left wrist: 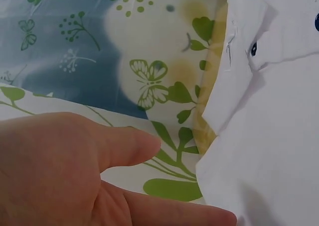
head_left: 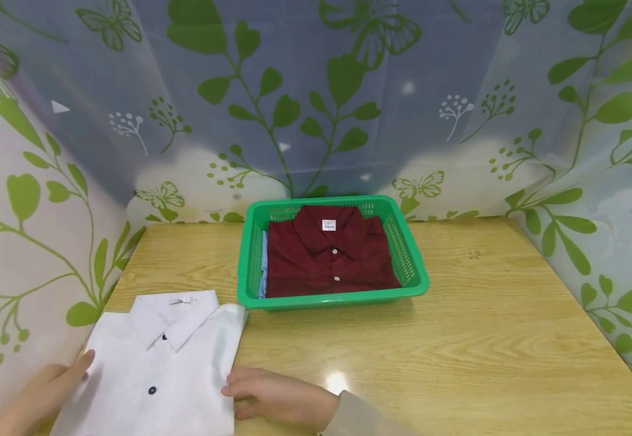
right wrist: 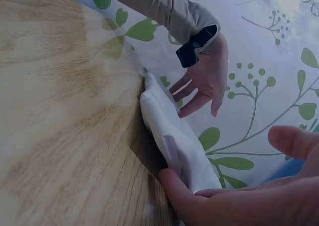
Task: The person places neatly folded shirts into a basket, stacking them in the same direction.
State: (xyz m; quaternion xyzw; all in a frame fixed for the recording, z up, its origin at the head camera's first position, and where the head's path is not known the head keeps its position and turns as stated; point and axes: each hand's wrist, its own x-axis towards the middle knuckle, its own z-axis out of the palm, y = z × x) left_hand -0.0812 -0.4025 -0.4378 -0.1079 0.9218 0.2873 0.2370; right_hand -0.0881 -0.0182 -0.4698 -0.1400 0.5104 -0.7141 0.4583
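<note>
A folded white shirt with dark buttons lies on the table, collar towards the back. My left hand is at its left side. In the left wrist view the thumb stands apart from a straight finger, whose tip meets the cloth. At the opposite side, my right hand touches the shirt's right edge. The right wrist view has a fingertip against the white cloth, with the thumb held well away from it. Part of the shirt's lower end is out of frame.
Behind and to the right stands a green basket holding a folded maroon shirt and some light blue cloth. Patterned curtains rise along the back and sides of the wooden table.
</note>
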